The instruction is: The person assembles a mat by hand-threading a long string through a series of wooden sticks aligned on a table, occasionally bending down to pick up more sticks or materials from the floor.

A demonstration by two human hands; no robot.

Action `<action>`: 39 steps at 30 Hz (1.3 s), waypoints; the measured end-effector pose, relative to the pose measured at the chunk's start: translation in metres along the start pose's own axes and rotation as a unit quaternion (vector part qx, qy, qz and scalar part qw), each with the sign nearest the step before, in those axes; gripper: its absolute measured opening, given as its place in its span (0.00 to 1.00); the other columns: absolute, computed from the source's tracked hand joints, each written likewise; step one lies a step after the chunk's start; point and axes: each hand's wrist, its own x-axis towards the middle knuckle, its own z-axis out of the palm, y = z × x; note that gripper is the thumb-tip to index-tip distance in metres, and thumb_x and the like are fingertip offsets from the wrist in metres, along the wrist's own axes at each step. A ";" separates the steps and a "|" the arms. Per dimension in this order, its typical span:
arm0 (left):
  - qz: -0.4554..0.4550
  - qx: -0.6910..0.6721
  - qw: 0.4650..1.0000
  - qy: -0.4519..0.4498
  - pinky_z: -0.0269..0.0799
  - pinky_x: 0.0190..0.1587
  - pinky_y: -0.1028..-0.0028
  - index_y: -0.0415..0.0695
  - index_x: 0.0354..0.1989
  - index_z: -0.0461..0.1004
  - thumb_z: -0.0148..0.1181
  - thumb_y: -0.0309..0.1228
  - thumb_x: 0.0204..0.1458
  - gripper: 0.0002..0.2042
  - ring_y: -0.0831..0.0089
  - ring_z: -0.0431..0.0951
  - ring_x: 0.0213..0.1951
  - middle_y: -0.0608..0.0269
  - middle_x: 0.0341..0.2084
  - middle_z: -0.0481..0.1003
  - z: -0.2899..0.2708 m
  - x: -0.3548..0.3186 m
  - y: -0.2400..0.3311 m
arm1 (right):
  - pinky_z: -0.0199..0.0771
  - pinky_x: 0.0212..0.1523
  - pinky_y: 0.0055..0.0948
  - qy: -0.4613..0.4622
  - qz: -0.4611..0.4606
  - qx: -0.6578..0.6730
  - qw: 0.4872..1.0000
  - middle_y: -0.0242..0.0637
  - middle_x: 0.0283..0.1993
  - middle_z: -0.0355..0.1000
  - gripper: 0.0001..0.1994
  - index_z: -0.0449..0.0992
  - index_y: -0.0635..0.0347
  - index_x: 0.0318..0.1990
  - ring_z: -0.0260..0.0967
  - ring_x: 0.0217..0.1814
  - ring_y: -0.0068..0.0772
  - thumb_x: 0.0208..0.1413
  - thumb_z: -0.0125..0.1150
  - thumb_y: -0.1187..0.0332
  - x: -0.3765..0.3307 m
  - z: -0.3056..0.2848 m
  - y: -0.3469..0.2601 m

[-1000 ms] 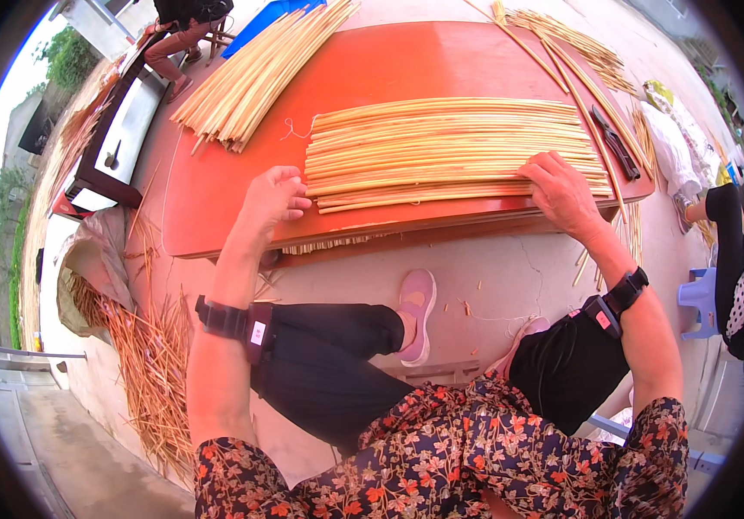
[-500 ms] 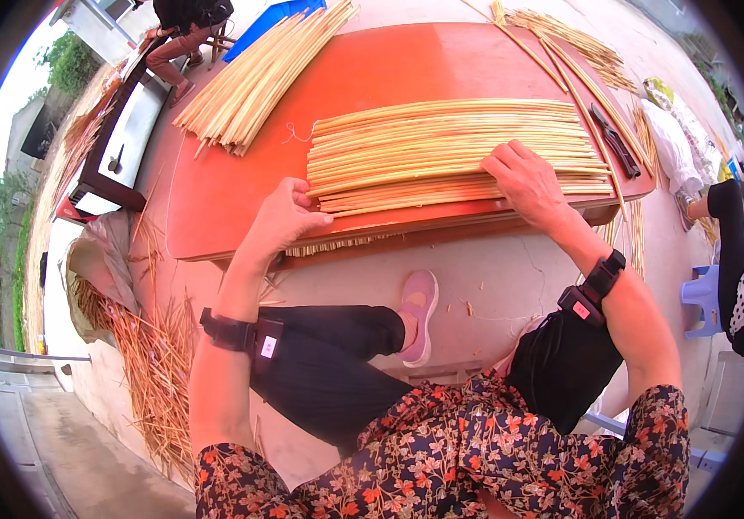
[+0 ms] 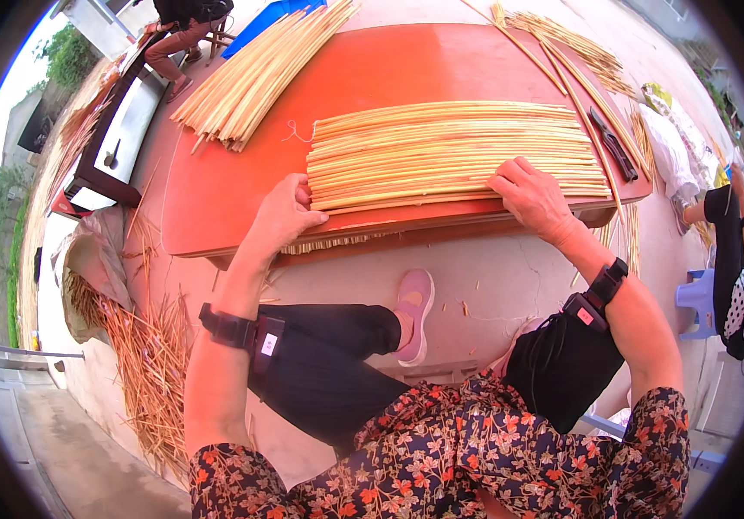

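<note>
A flat row of pale yellow stalks (image 3: 441, 147) lies side by side on the red-orange table (image 3: 242, 199) before me. My left hand (image 3: 287, 209) is at the row's near left corner, thumb and fingers closed about the stalk ends there. Toward the right of the near edge, my right hand (image 3: 531, 197) has its fingers bent and pressed together on the nearest stalks. Its fingertips cover part of those stalks. A thin pale thread (image 3: 298, 131) curls out by the row's far left corner.
A thick bundle of stalks (image 3: 259, 78) lies at the table's far left. Black-handled cutters (image 3: 614, 145) and loose long stalks lie at the right edge. Stalk scraps (image 3: 151, 381) heap on the floor at left. Two other people sit nearby, one near a blue stool (image 3: 696, 303).
The near stalks have closed up against the rest of the row, and the gap between them is gone. My right hand has shifted slightly nearer to me.
</note>
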 end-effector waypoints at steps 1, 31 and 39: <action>0.002 0.006 1.000 0.001 0.75 0.39 0.74 0.35 0.59 0.67 0.72 0.25 0.44 0.31 0.75 0.76 0.33 0.58 0.37 0.74 0.000 0.000 0.000 | 0.74 0.32 0.33 0.006 0.001 -0.001 1.000 0.33 0.34 0.65 0.08 0.71 0.54 0.35 0.68 0.39 0.35 0.45 0.57 0.76 0.001 -0.001 -0.001; 0.246 0.390 0.887 -0.020 0.38 0.71 0.48 0.40 0.73 0.50 0.40 0.46 0.66 0.31 0.50 0.46 0.74 0.46 0.73 0.49 0.140 0.132 0.136 | 0.73 0.32 0.30 0.064 0.103 0.056 0.991 0.33 0.38 0.67 0.05 0.72 0.56 0.33 0.66 0.47 0.34 0.50 0.59 0.67 -0.018 0.007 0.017; 0.215 0.406 0.887 -0.053 0.33 0.72 0.51 0.41 0.74 0.46 0.37 0.46 0.67 0.32 0.52 0.40 0.75 0.48 0.74 0.44 0.155 0.120 0.171 | 0.70 0.53 0.38 -0.019 0.196 0.140 0.970 0.38 0.48 0.71 0.14 0.77 0.61 0.40 0.66 0.56 0.37 0.53 0.61 0.60 -0.017 -0.033 0.064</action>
